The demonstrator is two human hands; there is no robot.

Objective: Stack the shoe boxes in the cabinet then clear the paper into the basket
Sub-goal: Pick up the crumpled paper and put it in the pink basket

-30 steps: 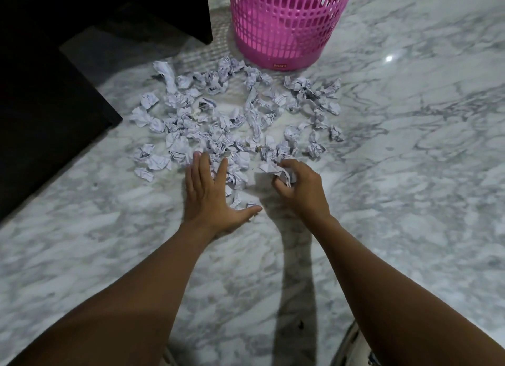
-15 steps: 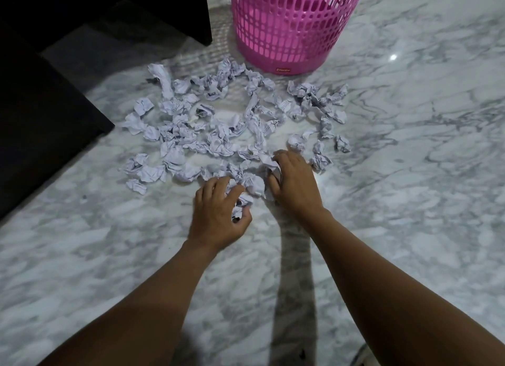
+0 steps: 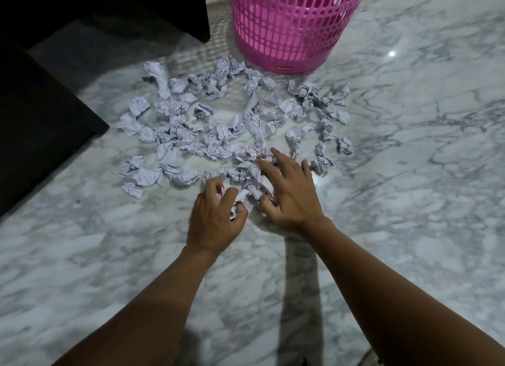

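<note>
Several crumpled white paper balls (image 3: 216, 144) lie scattered on the marble floor in front of a pink plastic basket (image 3: 289, 32) at the top centre. My left hand (image 3: 216, 218) sits at the near edge of the pile with its fingers curled round a few paper balls. Just to its right, my right hand (image 3: 287, 190) lies over more balls with its fingers spread and bent, raking them toward the palm. No shoe boxes are in view.
A dark cabinet (image 3: 41, 125) fills the left edge and upper left corner, its corner jutting toward the paper. Grey-veined marble floor (image 3: 410, 174) stretches to the right and toward me. A thin dark shadow runs down the floor between my forearms.
My left hand went from flat and spread to curled round paper. My right hand opened its fingers and reached further over the pile. The view shifted slightly closer to the paper.
</note>
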